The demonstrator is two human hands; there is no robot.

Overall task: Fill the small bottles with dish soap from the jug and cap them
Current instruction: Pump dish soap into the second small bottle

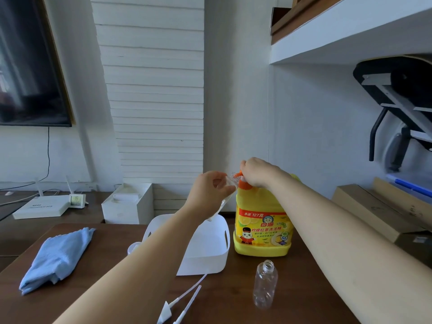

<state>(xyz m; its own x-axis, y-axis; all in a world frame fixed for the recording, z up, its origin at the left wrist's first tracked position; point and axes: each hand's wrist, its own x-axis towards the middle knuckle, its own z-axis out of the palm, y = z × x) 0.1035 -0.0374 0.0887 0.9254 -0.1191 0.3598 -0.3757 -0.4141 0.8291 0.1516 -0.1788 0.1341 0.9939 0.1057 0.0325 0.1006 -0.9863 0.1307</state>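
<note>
Filling underway: grips seemingly light, thin-walled small bottle [230,181] with left fingers [216,177] curled round its middle, mouth tilted to orange pump [238,175] clasped under curled right fingers [245,168] atop heavy-looking jug [263,230]; calls for gentle mid-body hold, probably squashable and slick once soapy.

A home living room: wall-mounted TV [30,61], router [42,206], wooden table [105,288], white shelf [350,31].

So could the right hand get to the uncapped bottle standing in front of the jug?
Probably yes: the uncapped bottle stands alone on the table, nothing blocking it. The right hand would first have to leave the jug's orange pump.
</note>
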